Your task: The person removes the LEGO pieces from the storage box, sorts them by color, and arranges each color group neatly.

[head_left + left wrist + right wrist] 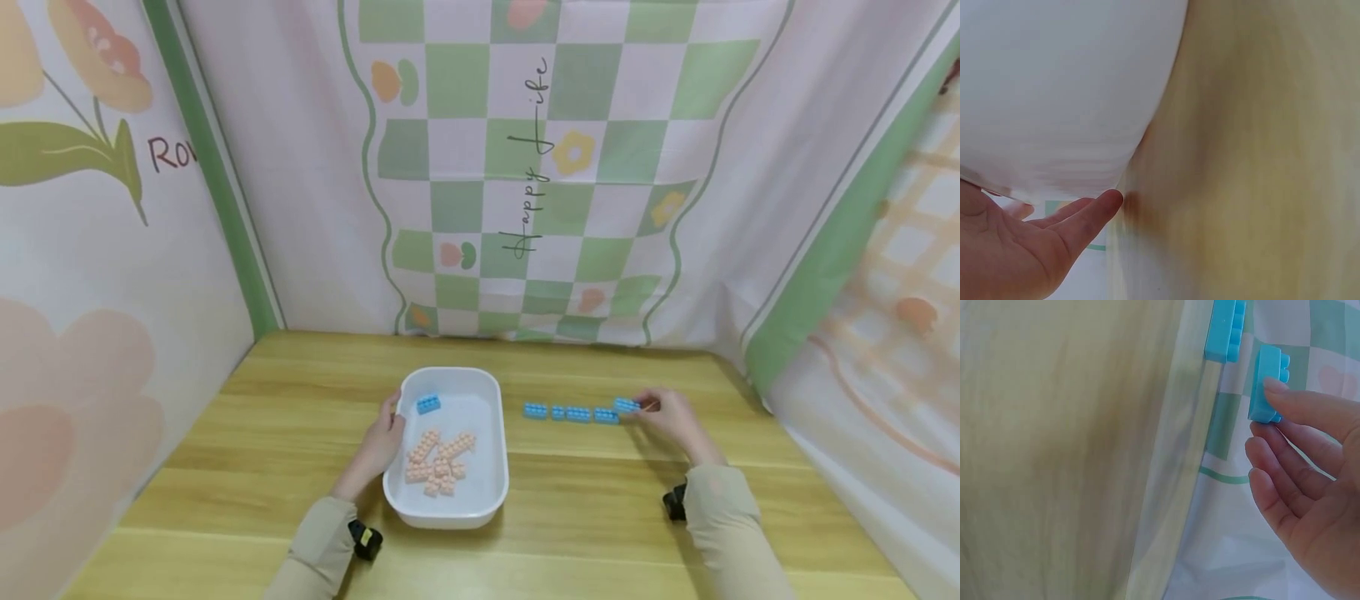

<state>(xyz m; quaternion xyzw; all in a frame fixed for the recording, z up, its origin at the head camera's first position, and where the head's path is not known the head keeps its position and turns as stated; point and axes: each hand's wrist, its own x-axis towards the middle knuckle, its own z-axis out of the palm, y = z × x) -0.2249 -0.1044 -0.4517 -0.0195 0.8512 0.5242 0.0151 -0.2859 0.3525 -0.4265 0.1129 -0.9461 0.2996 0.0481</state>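
My left hand (pixel 382 437) holds the left side of a white plastic tray (pixel 501 433). In the left wrist view, fingers (pixel 1088 225) touch the tray's outer wall; the thumb is mostly hidden. My right hand (pixel 675 417) pinches a light blue toy building brick (pixel 1266 381) between thumb and fingertips, its studs facing up. This brick is just above the table, by the right end of a row of blue bricks (pixel 578 414). Inside the tray lie one blue brick (pixel 428 404) near the far end and a pile of several peach bricks (pixel 441 471).
The wood-grain table (pixel 585 517) carries the tray left of the brick row. A green-and-white checked cloth (pixel 525 167) hangs behind the table's far edge, with more printed cloth at both sides. Both wrists wear black devices (pixel 366 540).
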